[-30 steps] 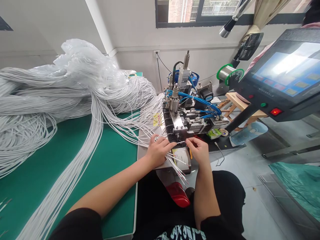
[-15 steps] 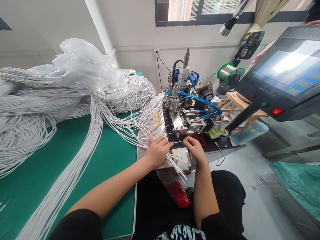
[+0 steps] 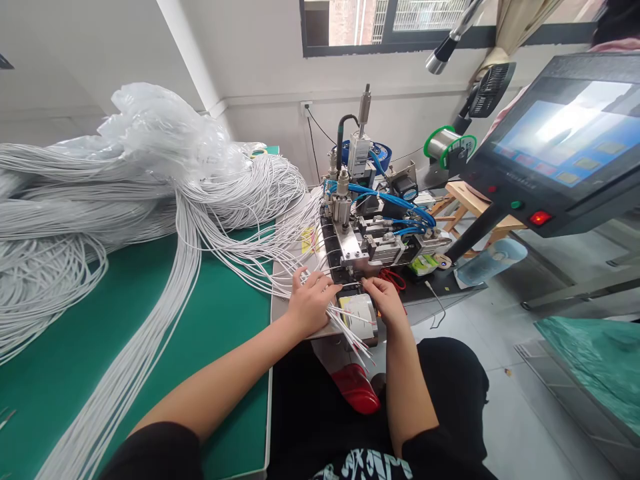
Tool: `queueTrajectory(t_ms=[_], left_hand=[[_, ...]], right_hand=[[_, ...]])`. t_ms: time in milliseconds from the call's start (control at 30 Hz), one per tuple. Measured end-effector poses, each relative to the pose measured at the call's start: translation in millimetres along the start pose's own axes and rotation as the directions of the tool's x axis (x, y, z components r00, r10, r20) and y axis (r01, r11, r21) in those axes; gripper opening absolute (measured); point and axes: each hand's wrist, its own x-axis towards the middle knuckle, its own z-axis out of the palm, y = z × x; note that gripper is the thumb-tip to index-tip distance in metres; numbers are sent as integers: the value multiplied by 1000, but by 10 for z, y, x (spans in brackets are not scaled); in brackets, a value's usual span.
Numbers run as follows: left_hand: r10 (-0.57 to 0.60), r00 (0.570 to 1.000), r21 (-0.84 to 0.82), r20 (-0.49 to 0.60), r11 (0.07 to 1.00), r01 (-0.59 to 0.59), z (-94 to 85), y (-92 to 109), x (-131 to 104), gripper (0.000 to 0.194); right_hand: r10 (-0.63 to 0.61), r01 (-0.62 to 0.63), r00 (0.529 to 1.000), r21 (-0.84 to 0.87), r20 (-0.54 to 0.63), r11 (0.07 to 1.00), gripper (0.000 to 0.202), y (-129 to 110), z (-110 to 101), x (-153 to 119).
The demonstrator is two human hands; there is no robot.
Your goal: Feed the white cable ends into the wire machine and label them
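Note:
A single white cable (image 3: 351,285) runs between my two hands at the front of a benchtop machine (image 3: 383,233) with metal cylinders and blue air hoses. My left hand (image 3: 311,303) is closed on that cable with thumb and forefinger, its other fingers resting over more white cables. Pinched at the cable's right end is my right hand (image 3: 384,299); its fingertips cover the tip. Below the hands, several loose cable ends (image 3: 357,340) with stripped or coloured tips hang past a round white motor-like housing (image 3: 359,317).
Long bundles of white cable (image 3: 170,300) spread over the green table (image 3: 227,373), partly under clear plastic (image 3: 170,133). A control screen (image 3: 565,143) stands right, near a green-rimmed wire spool (image 3: 447,145). A red object (image 3: 356,390) sits below the table edge.
The whole view has shifted slightly left as the camera turned. Both hands stay at the machine's front on the same cable, with little visible movement.

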Motion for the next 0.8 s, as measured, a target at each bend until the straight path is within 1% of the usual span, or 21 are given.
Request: queueTrajectory(t_ms=[100, 167, 233, 300, 333, 433, 533, 600, 667, 733, 800], left_hand=[[4, 1000, 1, -5, 1000, -4, 5, -2, 0, 29], [3, 1000, 1, -2, 1000, -3, 7, -1, -2, 27], [-2, 1000, 0, -2, 1000, 2, 6, 2, -2, 25], [-5, 1000, 1, -4, 1000, 5, -2, 5, 0, 25], [-5, 1000, 2, -2, 1000, 5, -9, 7, 3, 25], [-1, 1000, 0, 19, 1000, 1, -27, 9, 10, 23], [-12, 999, 1, 40, 1000, 12, -22, 7, 11, 23], [-37, 999, 18, 36, 999, 36, -7, 7, 11, 28], [-67, 998, 46, 20, 997, 66, 6, 11, 13, 31], [-75, 997, 63, -1, 995, 75, 10, 14, 16, 31], [-49, 999, 53, -23, 997, 50, 5, 12, 16, 27]], right_hand=[[-77, 61, 989, -127, -123, 990, 41, -103, -44, -115], [-121, 87, 978, -198, -167, 976, 39, -213, -61, -202], [-153, 122, 981, -237, -119, 964, 36, -345, -63, -293], [-203, 194, 979, -276, -6, 941, 32, -478, -51, -378], [-238, 244, 970, -305, 58, 921, 29, -538, -41, -415], [-318, 387, 920, -396, 231, 833, 23, -663, -9, -493], [-325, 451, 885, -446, 333, 773, 18, -710, 23, -517], [-321, 470, 874, -461, 366, 753, 17, -720, 46, -513], [-328, 479, 870, -467, 369, 743, 18, -727, 72, -501], [-339, 474, 875, -469, 347, 745, 18, -732, 98, -485], [-356, 463, 884, -465, 304, 754, 19, -732, 116, -465]])
